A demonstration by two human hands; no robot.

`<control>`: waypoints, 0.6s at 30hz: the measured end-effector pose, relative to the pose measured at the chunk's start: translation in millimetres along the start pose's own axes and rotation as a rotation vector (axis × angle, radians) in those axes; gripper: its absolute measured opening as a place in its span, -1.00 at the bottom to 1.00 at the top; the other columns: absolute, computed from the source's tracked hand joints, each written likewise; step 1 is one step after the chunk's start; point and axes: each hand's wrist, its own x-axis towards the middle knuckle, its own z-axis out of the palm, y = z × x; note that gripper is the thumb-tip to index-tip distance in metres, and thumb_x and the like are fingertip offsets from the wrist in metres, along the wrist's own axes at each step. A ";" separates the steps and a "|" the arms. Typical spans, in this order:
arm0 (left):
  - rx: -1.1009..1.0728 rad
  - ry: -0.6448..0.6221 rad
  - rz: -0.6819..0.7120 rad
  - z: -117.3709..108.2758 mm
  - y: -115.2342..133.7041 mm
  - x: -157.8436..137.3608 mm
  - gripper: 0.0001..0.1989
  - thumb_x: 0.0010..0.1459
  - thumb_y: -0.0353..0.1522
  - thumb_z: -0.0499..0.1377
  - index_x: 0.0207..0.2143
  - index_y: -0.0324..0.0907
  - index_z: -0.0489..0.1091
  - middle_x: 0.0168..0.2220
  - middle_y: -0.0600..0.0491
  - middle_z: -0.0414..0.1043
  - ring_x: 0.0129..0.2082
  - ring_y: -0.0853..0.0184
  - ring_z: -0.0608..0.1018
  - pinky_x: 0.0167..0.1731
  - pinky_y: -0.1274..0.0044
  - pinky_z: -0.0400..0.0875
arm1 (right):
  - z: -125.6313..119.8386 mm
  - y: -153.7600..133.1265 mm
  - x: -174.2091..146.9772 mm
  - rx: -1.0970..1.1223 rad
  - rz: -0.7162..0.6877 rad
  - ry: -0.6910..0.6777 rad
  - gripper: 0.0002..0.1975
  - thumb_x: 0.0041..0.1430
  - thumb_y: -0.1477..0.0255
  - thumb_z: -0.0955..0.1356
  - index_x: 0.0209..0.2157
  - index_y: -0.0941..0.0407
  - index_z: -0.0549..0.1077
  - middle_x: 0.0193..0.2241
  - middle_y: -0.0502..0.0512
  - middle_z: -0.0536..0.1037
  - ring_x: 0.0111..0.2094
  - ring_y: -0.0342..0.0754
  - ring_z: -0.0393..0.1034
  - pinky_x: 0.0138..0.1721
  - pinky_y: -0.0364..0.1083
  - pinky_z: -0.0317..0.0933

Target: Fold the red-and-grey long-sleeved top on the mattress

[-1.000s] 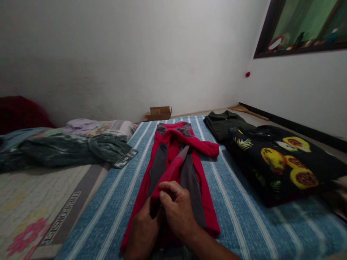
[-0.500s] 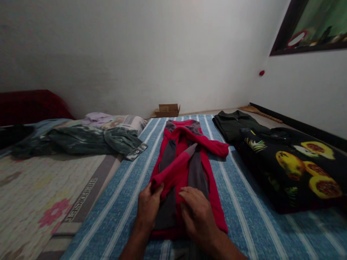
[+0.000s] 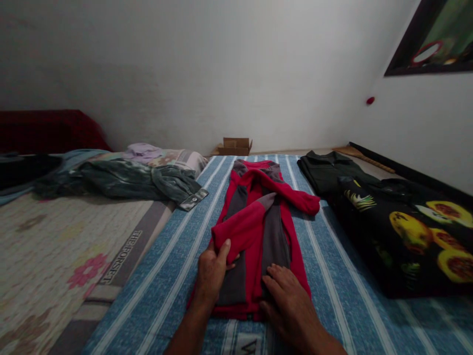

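A red and grey jacket (image 3: 253,276) lies in a long narrow shape, its collar at the far end and its hem toward me. Both sleeves are folded over the body; one red sleeve (image 3: 244,224) slants down to the left, and the other sticks out past the right edge. My left hand (image 3: 213,268) grips the cuff of the slanting sleeve between thumb and fingers. On the jacket's lower right part rests my right hand (image 3: 286,296), palm down, fingers fairly straight and holding nothing.
Beneath is a blue striped cover (image 3: 158,291). At right lie a folded black fruit-print garment (image 3: 384,256) and a dark green garment (image 3: 328,170). A grey-green denim garment (image 3: 121,180) lies on a floral quilt (image 3: 48,246) at left. A cardboard box (image 3: 235,147) stands by the wall.
My left hand has the sleeve cuff pulled a little flatter, its thumb now on top. My right hand has moved right from the jacket's middle and flattened. The whole view has shifted slightly.
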 end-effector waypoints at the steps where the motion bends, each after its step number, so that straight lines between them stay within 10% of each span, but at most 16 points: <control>1: 0.020 -0.010 0.009 -0.6 -1.9 0.5 -0.72 0.10 -0.29 0.15 -0.17 -0.25 0.40 -0.39 -0.02 0.54 -0.48 0.23 0.60 -0.57 0.49 0.53 | 0.4 0.2 0.4 -0.006 -0.007 0.010 -0.60 0.09 0.43 0.36 0.01 0.10 0.36 0.04 0.23 0.42 0.06 0.14 0.31 0.04 0.13 0.26; 11: 0.456 0.061 0.277 -2.9 1.2 -5.8 -0.72 0.13 -0.19 0.06 -0.36 -0.20 0.43 -0.43 -0.03 0.53 -0.36 0.19 0.58 -0.32 0.46 0.46 | 5.4 -6.5 0.6 0.089 0.012 0.234 -0.81 0.20 0.52 0.20 -0.23 0.10 0.41 -0.18 0.16 0.53 -0.09 0.04 0.41 -0.03 0.06 0.31; 18: 0.587 -0.116 0.742 9.4 -11.1 -36.8 -0.77 0.12 -0.40 0.05 -0.18 -0.22 0.41 -0.26 -0.05 0.53 -0.24 0.23 0.56 -0.22 0.45 0.46 | 2.8 -1.2 -1.3 0.045 -0.072 0.266 -0.82 0.25 0.48 0.19 -0.19 0.10 0.38 -0.20 0.17 0.53 -0.14 0.01 0.44 -0.11 0.00 0.37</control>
